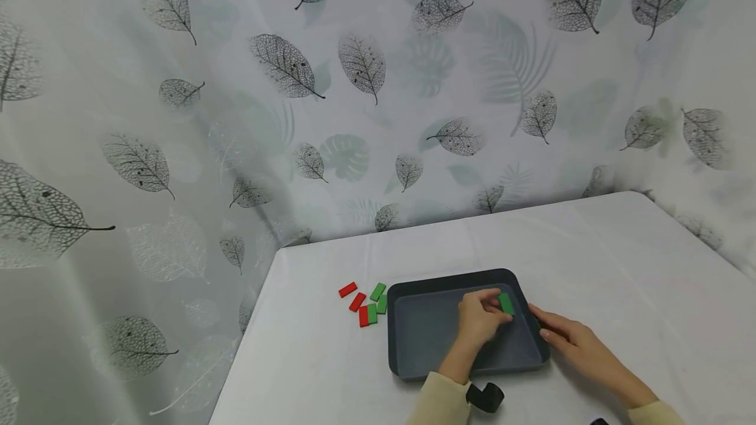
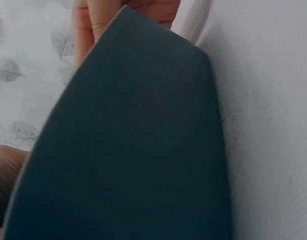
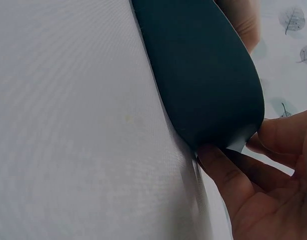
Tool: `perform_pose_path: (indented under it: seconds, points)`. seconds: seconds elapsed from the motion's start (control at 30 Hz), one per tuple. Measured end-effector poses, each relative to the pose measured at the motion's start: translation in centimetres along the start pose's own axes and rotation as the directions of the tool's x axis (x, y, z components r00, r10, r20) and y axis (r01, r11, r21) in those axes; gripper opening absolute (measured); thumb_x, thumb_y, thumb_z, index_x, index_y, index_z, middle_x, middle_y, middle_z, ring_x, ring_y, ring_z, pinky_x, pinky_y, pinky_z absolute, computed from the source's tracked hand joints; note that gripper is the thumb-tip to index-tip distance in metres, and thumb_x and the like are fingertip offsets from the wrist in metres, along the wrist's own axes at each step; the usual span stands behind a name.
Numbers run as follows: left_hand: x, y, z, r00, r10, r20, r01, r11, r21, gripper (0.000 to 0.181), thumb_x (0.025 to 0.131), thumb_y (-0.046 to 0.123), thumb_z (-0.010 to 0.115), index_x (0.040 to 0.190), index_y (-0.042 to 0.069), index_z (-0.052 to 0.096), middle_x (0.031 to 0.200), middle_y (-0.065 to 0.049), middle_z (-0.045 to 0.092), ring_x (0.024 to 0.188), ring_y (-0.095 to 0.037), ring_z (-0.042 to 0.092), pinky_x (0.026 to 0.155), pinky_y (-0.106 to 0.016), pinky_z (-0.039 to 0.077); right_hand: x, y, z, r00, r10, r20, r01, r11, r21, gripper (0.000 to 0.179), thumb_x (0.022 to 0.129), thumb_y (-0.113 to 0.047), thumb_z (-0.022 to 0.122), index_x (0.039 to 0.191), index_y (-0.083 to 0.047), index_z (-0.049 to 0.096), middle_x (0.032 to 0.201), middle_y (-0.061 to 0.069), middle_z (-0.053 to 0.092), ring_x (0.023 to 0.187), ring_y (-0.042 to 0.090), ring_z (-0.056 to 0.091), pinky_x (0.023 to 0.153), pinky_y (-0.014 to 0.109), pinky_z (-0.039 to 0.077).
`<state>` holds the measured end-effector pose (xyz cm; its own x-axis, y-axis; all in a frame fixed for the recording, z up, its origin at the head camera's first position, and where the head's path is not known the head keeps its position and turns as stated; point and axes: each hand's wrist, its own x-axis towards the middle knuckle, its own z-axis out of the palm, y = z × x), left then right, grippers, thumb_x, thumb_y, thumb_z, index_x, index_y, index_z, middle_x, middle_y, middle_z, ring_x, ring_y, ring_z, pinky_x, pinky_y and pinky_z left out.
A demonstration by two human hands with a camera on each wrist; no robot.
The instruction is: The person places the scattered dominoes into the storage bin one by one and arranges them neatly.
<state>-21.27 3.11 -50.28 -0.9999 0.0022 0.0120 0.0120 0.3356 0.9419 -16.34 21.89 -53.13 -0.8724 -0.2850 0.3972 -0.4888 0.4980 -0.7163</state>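
Observation:
A dark grey rectangular tray (image 1: 422,330) lies on the white table. My left hand (image 1: 477,317) reaches over its right half and pinches a small flat green block (image 1: 505,303) between thumb and fingertips, near the right wall. At the tray's right side, my right hand (image 1: 573,341) grips the rim. The right wrist view shows the thumb and fingers of that hand (image 3: 273,190) around a corner of the tray (image 3: 208,75). In the left wrist view the tray's outer wall (image 2: 138,135) fills the middle and hides most of the left hand (image 2: 8,175).
Left of the tray lie several small red blocks (image 1: 347,289) and green blocks (image 1: 378,292); one red and one green sit side by side. The white tablecloth (image 1: 319,372) spreads around them. A leaf-patterned curtain (image 1: 378,136) hangs behind and to the left of the table.

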Motion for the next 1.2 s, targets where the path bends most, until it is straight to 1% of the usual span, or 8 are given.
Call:
perform_pose_path:
  seconds: [0.1, 0.23, 0.33, 0.43, 0.67, 0.87, 0.97, 1.2]
  points:
    - [0.0, 0.1, 0.5, 1.0, 0.0, 0.01, -0.001, 1.0, 0.03, 0.046, 0.064, -0.01, 0.084, 0.106, 0.006, 0.075, 0.078, 0.005, 0.066, 0.061, 0.002, 0.06, 0.057, -0.014, 0.048, 0.0, 0.1, 0.0, 1.0, 0.012, 0.006, -0.012, 1.0, -0.01, 0.042, 0.097, -0.01, 0.059, 0.137, 0.001, 0.054, 0.133, -0.021, 0.046, 0.118, -0.021, 0.035, 0.087, -0.003, 0.031]
    - [-0.1, 0.0, 1.2, 0.999, 0.038, 0.022, -0.04, 0.995, 0.092, 0.047, 0.062, -0.01, 0.084, 0.106, 0.005, 0.075, 0.077, 0.003, 0.067, 0.061, 0.003, 0.06, 0.057, -0.012, 0.047, 0.0, 0.1, 0.0, 1.0, 0.008, 0.01, -0.008, 1.0, -0.006, 0.042, 0.097, -0.01, 0.058, 0.137, 0.001, 0.054, 0.133, -0.025, 0.043, 0.118, -0.021, 0.034, 0.087, -0.003, 0.031]
    - [-0.1, -0.2, 1.6, 0.997, 0.066, 0.026, -0.069, 0.986, 0.149, 0.046, 0.061, -0.008, 0.086, 0.105, 0.005, 0.076, 0.077, 0.003, 0.068, 0.062, 0.003, 0.061, 0.057, -0.011, 0.046, 0.0, 0.1, 0.0, 1.0, 0.001, 0.009, -0.001, 1.0, 0.002, 0.042, 0.097, -0.009, 0.058, 0.137, 0.001, 0.054, 0.133, -0.025, 0.043, 0.118, -0.021, 0.035, 0.087, -0.003, 0.031]
    - [-0.1, -0.3, 1.8, 0.997, 0.074, 0.027, -0.078, 0.977, 0.197, 0.046, 0.061, -0.006, 0.087, 0.104, 0.006, 0.076, 0.076, 0.004, 0.068, 0.062, 0.004, 0.061, 0.059, -0.009, 0.046, 0.0, 0.1, 0.0, 1.0, 0.003, 0.01, -0.003, 1.0, 0.004, 0.042, 0.096, -0.009, 0.059, 0.137, 0.001, 0.054, 0.132, -0.026, 0.043, 0.117, -0.021, 0.035, 0.087, -0.003, 0.032]
    - [0.0, -0.3, 2.0, 0.996, 0.077, 0.037, -0.084, 0.968, 0.238, 0.045, 0.061, -0.004, 0.087, 0.103, 0.006, 0.077, 0.073, 0.005, 0.068, 0.061, 0.005, 0.058, 0.066, -0.011, 0.045, 0.1, 0.2, 0.0, 1.0, 0.022, 0.02, -0.022, 1.0, -0.008, 0.042, 0.097, -0.01, 0.059, 0.137, 0.001, 0.054, 0.132, -0.023, 0.045, 0.117, -0.021, 0.036, 0.086, -0.002, 0.034]
    - [0.0, -0.4, 2.1, 0.99, 0.126, 0.061, -0.139, 0.928, 0.345, 0.042, 0.062, 0.002, 0.089, 0.102, 0.008, 0.078, 0.073, 0.007, 0.069, 0.064, 0.006, 0.056, 0.066, -0.01, 0.044, 0.0, 0.1, 0.0, 0.999, 0.033, 0.027, -0.032, 0.999, -0.013, 0.042, 0.097, -0.011, 0.058, 0.137, 0.002, 0.054, 0.133, -0.023, 0.044, 0.117, -0.021, 0.035, 0.085, -0.002, 0.034]
    - [0.0, -0.3, 2.1, 0.988, 0.13, 0.079, -0.151, 0.908, 0.391, 0.042, 0.063, 0.005, 0.089, 0.103, 0.009, 0.077, 0.074, 0.008, 0.069, 0.068, 0.004, 0.055, 0.067, -0.011, 0.044, 0.0, 0.1, 0.0, 0.999, 0.039, 0.026, -0.038, 0.999, -0.015, 0.042, 0.097, -0.011, 0.058, 0.137, 0.003, 0.054, 0.132, -0.024, 0.044, 0.117, -0.021, 0.035, 0.085, -0.001, 0.035]
    - [-0.1, -0.2, 1.9, 0.98, 0.159, 0.117, -0.196, 0.868, 0.457, 0.045, 0.064, 0.01, 0.089, 0.107, 0.01, 0.076, 0.077, 0.009, 0.068, 0.074, 0.001, 0.056, 0.072, -0.012, 0.045, 0.0, 0.0, 0.0, 0.999, 0.035, 0.032, -0.035, 0.999, -0.001, 0.042, 0.097, -0.01, 0.058, 0.137, 0.003, 0.053, 0.132, -0.023, 0.044, 0.117, -0.02, 0.036, 0.085, -0.001, 0.035]
